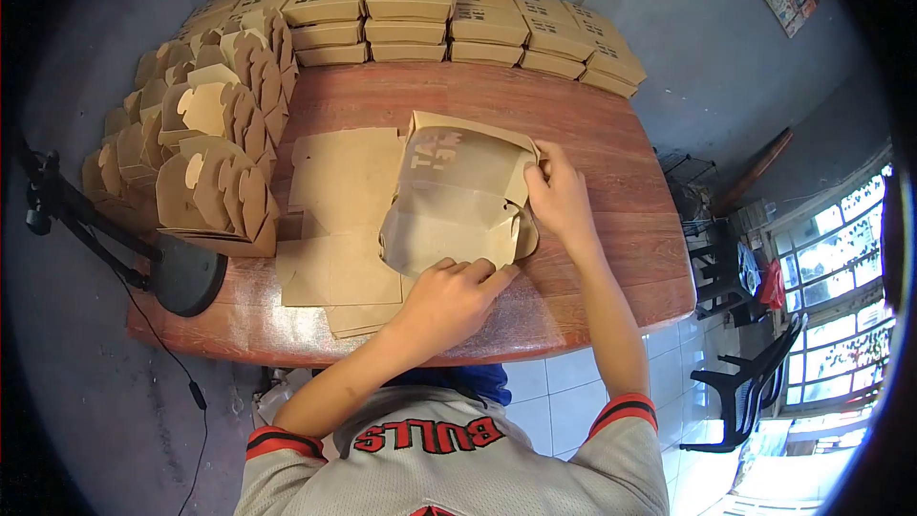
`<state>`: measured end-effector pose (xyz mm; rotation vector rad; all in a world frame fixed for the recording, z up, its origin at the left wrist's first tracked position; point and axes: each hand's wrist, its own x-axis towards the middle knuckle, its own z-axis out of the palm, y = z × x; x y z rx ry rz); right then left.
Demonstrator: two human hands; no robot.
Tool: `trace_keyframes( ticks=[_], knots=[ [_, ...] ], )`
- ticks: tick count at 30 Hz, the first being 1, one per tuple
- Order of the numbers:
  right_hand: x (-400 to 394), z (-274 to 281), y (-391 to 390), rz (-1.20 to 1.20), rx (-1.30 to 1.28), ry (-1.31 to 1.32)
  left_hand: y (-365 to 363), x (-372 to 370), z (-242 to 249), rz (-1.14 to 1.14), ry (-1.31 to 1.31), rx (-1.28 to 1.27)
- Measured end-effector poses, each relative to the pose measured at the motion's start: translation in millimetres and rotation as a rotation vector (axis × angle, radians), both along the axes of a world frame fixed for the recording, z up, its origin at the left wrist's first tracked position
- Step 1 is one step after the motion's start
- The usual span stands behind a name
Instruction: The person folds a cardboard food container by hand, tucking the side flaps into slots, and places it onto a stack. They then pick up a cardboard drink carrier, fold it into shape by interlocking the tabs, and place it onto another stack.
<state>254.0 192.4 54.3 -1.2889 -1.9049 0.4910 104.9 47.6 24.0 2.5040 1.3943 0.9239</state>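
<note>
A partly folded cardboard food box [449, 229] lies on the table in front of me, its lid raised at the back and its pale inside facing up. My right hand [557, 193] pinches the lid's right corner between thumb and fingers. At the near side, my left hand [451, 301] has its fingers curled over the front wall of the same box. A loose side flap shows at the box's right, between both hands. Just left of it, flat cardboard blanks [339, 258] lie stacked, partly under the box.
Closed boxes printed "EAT WE!" [411, 0] are piled along the table's back edge. Nested open cartons [215, 191] stand at the left, beside a black stand base [189, 277]. Dark chairs [740, 387] stand beyond the wooden table [621, 258] at the right.
</note>
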Motion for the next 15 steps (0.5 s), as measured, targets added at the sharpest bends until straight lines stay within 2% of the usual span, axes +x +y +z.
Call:
trace_keyframes(
  ticks=[1, 2, 5, 8, 11, 15],
  knots=[
    [-3.0, -3.0, 1.5, -0.019, 0.032, -0.014, 0.4, -0.3, -2.8, 0.004, -0.028, -0.001],
    [-0.1, -0.7, 2.6, 0.002, -0.122, -0.003, 0.8, -1.1, -4.5, 0.008, -0.056, -0.002],
    [1.5, -12.9, 19.2, -0.021, -0.29, -0.226, 0.0, -4.6, -2.7, 0.013, -0.089, 0.006],
    [9.9, -14.2, 29.1, 0.146, -0.334, -0.266, 0.1, -10.9, 0.4, 0.05, -0.112, -0.033],
    [5.4, -1.0, 11.9, 0.123, -0.697, 0.132, 1.4, -17.0, 0.1, 0.038, -0.162, -0.014],
    [1.5, 5.6, -2.1, 0.117, -0.566, 0.18, 2.7, -18.1, 3.2, 0.024, -0.229, -0.048]
  ],
)
